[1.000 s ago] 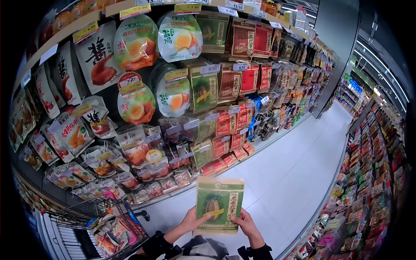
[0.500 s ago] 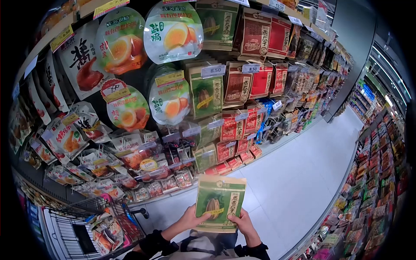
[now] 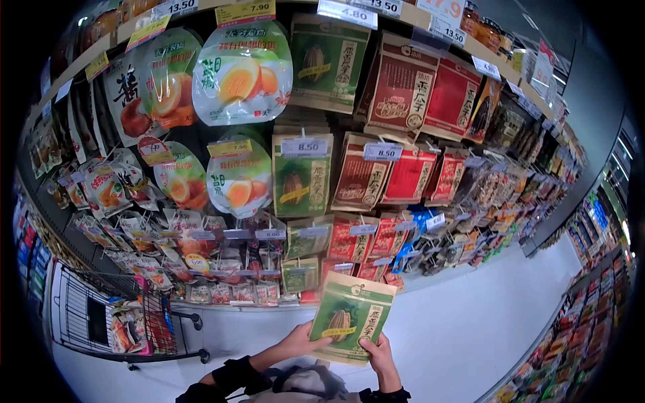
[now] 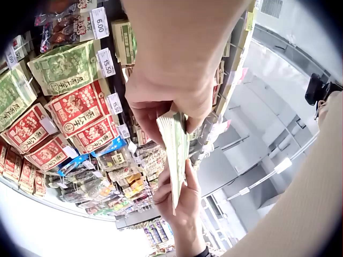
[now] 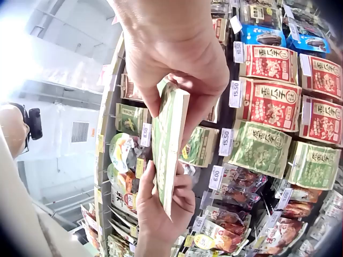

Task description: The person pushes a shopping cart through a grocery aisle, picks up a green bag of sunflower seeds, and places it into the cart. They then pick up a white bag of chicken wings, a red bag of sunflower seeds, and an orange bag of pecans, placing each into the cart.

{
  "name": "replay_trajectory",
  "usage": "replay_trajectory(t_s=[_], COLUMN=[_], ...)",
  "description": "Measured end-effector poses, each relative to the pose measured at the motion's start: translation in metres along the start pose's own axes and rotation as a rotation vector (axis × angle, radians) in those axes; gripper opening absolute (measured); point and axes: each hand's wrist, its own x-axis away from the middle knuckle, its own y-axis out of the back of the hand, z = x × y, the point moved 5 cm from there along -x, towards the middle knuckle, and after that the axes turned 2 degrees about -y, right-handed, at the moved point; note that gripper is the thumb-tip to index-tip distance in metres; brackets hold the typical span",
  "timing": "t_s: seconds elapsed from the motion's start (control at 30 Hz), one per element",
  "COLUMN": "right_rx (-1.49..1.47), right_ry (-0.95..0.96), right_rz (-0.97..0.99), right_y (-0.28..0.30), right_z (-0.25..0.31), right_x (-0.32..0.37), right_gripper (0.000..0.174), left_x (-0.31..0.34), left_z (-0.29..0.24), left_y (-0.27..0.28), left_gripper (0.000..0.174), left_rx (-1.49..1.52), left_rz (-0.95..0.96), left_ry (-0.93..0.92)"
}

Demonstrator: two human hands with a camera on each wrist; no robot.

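A green and tan packet (image 3: 353, 319) with a seed picture is held up in front of the body, its printed face toward the head camera. The left hand (image 3: 299, 341) pinches its left edge, thumb on the front. At its lower right edge the right hand (image 3: 380, 356) grips it, thumb also on the front. The left wrist view shows the packet (image 4: 177, 155) edge-on between the left hand (image 4: 171, 101) and the right hand (image 4: 179, 201). In the right wrist view both hands hold the packet (image 5: 169, 144), fingers curled behind it.
Hanging racks of snack packets (image 3: 302, 174) with price tags fill the view ahead, including matching green packets (image 3: 329, 60). A shopping cart (image 3: 87, 316) with packets inside stands at the lower left. Another product rack (image 3: 571, 342) is on the right, across the pale aisle floor (image 3: 463, 309).
The head view has turned, so the racks look larger and closer and the cart sits farther left. The packet has shifted slightly right and tilted, still in both hands.
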Motion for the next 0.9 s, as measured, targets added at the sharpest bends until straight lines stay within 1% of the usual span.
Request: replay_trajectory(t_s=[0.07, 0.17, 0.2, 0.3, 0.33, 0.43, 0.47, 0.6, 0.67, 0.77, 0.8, 0.9], right_rx=[0.000, 0.002, 0.000, 0.007, 0.018, 0.031, 0.035, 0.084, 0.081, 0.143, 0.173, 0.166], right_ry=[0.001, -0.013, -0.020, -0.059, -0.071, -0.074, -0.064, -0.063, -0.034, -0.039, -0.050, 0.144], right_rz=[0.007, 0.048, 0.075, 0.129, 0.137, 0.177, 0.191, 0.283, 0.283, 0.324, 0.341, 0.333], right_y=[0.019, 0.039, 0.041, 0.043, 0.044, 0.037, 0.032, 0.015, -0.001, -0.014, -0.019, -0.055], right_z=[0.010, 0.015, 0.016, 0.014, 0.009, 0.003, 0.004, 0.013, 0.021, 0.022, 0.023, 0.050], right_x=[-0.014, -0.034, -0.040, -0.059, -0.065, -0.084, -0.090, -0.115, -0.129, -0.155, -0.162, -0.174], right_gripper=[0.031, 0.031, 0.031, 0.032, 0.033, 0.033, 0.032, 0.032, 0.033, 0.035, 0.036, 0.038], left_x=[-0.012, -0.025, -0.027, -0.033, -0.036, -0.040, -0.042, -0.049, -0.057, -0.064, -0.067, -0.074], left_z=[-0.003, 0.003, 0.010, 0.008, 0.011, -0.002, 0.002, 0.013, 0.008, -0.017, -0.021, -0.044], left_y=[-0.012, -0.020, -0.020, -0.014, -0.011, 0.000, 0.005, 0.030, 0.046, 0.073, 0.082, 0.102], left_gripper=[0.042, 0.041, 0.038, 0.037, 0.036, 0.037, 0.036, 0.035, 0.034, 0.027, 0.025, 0.024], left_rx=[-0.001, 0.040, 0.084, -0.002, -0.073, 0.009, 0.027, -0.047, -0.036, -0.203, -0.218, -0.101], left_rz=[-0.053, -0.093, -0.077, -0.129, -0.163, -0.261, -0.277, -0.254, -0.235, -0.364, -0.393, -0.449], left_ry=[-0.024, 0.013, 0.085, 0.029, 0.009, -0.008, 0.018, 0.023, -0.007, -0.157, -0.196, -0.292])
